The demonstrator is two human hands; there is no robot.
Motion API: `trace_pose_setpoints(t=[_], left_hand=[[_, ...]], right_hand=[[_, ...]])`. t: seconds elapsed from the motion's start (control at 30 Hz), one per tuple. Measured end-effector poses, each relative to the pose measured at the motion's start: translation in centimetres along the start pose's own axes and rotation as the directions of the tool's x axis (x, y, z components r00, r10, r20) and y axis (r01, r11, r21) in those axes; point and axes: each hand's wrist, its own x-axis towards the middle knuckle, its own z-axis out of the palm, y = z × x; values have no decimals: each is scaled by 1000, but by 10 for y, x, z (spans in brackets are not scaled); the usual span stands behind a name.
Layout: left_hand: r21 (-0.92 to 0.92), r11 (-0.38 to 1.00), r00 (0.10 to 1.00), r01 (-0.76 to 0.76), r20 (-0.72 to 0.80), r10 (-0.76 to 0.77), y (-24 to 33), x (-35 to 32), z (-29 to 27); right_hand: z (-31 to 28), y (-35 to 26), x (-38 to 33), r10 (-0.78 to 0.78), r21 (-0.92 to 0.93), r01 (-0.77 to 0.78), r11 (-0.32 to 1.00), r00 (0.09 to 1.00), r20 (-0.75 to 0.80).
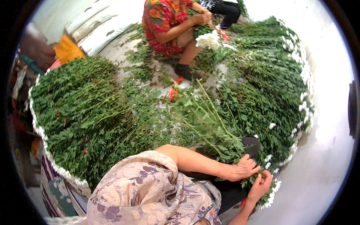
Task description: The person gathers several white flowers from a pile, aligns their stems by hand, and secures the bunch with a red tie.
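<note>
A bunch of white chrysanthemums (pixel 221 129) lies across my lap, its bare stem ends pointing away from me. White blooms (pixel 274 193) show past my right hand, at the bunch's near right end. My left hand (pixel 244 167) is closed with bent fingers on the leafy stems just below those blooms. Right beside it, my right hand (pixel 261 184) pinches at the same spot, thumb and fingers nearly meeting the left fingertips. Whatever fine thing may be between the fingertips is too small to make out. Something red (pixel 243 203) shows by my right wrist.
Long heaps of chrysanthemums line the left (pixel 82 112) and the right (pixel 266 71), blooms outward. Red ties (pixel 173 92) lie on the leaf-strewn floor. Across from me a seated person in a red floral top (pixel 165 22) holds white flowers (pixel 208 40). An orange-yellow bag (pixel 68 50) stands far left.
</note>
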Motion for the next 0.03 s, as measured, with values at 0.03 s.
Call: trace_pose_setpoints(t=[0.03], left_hand=[[11,1000,1000,21,-23,-21,-5,1,-4]], right_hand=[[-4,-5,-2,-150,-36,149,988,989,-20]])
